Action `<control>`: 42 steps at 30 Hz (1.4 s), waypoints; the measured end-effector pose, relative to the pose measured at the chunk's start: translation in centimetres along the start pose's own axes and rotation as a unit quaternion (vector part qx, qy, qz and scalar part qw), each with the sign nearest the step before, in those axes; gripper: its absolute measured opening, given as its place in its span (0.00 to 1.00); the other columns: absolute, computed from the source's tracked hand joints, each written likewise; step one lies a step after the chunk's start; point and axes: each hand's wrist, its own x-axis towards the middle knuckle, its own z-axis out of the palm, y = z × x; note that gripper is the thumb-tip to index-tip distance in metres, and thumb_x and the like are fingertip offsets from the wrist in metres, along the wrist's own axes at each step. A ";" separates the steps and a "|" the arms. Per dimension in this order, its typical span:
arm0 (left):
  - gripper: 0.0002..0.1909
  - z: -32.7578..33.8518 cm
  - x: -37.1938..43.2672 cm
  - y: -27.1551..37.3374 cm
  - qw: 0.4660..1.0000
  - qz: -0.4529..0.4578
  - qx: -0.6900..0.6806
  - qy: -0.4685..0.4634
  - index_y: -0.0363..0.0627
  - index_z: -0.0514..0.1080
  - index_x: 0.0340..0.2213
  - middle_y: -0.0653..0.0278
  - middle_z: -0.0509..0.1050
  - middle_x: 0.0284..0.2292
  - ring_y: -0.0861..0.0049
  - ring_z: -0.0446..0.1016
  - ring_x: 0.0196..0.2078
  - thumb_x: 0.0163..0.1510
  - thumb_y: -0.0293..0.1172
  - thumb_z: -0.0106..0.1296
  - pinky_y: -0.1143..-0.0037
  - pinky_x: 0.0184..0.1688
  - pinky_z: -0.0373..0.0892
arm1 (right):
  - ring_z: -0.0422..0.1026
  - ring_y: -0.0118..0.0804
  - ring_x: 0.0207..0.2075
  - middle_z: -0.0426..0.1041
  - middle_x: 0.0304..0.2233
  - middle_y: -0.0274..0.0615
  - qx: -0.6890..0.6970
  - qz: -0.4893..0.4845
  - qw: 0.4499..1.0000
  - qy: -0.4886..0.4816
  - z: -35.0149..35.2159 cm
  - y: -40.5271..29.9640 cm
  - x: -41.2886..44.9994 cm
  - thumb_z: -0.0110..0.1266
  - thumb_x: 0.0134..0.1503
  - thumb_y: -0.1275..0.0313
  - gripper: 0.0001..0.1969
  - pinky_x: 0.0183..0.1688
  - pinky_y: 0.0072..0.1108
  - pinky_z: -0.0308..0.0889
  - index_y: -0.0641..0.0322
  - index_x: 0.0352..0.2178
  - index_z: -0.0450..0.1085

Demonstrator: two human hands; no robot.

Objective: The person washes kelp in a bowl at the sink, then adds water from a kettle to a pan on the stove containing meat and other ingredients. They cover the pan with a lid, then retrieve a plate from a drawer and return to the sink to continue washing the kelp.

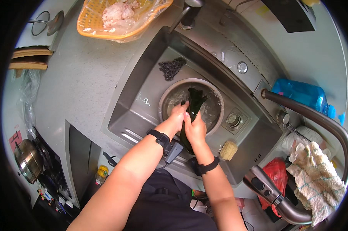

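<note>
A long dark green strip, apparently kelp (195,99), hangs between my hands over a round metal basin (163,99) of water. My right hand (196,128) grips the strip around its middle, thumb on top. Against its left side, my left hand (178,115) pinches an edge of it with the fingers. The strip's far end spreads above the water, and its near end droops over the basin's near rim towards me. Underneath sits the stainless steel sink (142,89), with the basin on its floor. Part of the strip is hidden behind my fingers.
A dark mesh scrubber (172,68) lies behind the basin. Right of it are the drain (234,119) and a yellowish sponge (228,150). The faucet (260,184) arches along the right, draped with a cloth (316,179). An orange basket (124,36) holds pale raw meat (119,14).
</note>
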 end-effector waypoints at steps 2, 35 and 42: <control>0.15 1.7 -2.1 0.8 0.999 -0.023 0.031 0.007 0.42 0.67 0.37 0.60 0.71 0.29 0.73 0.69 0.31 0.53 0.40 0.45 0.71 0.33 0.67 | 0.70 0.58 0.29 0.71 0.23 0.56 -0.044 0.023 0.998 0.037 -0.7 -0.6 0.5 0.43 0.52 0.52 0.21 0.31 0.40 0.63 0.57 0.39 0.63; 0.31 -1.3 -1.3 3.1 0.993 -0.096 -0.057 -0.037 0.46 0.64 0.45 0.58 0.63 0.49 0.67 0.58 0.52 0.46 0.56 0.47 0.65 0.54 0.50 | 0.65 0.56 0.43 0.67 0.39 0.60 -0.046 -0.055 0.989 -0.127 1.3 0.3 4.1 0.49 0.48 0.72 0.22 0.45 0.34 0.61 0.64 0.47 0.59; 0.17 -1.1 -2.0 3.0 0.976 -0.201 -0.049 -0.073 0.44 0.69 0.26 0.58 0.70 0.24 0.70 0.69 0.25 0.43 0.46 0.55 0.72 0.31 0.68 | 0.69 0.56 0.31 0.70 0.29 0.55 -0.100 -0.070 0.991 -0.047 0.0 -2.5 -0.8 0.43 0.53 0.66 0.11 0.31 0.40 0.63 0.63 0.34 0.61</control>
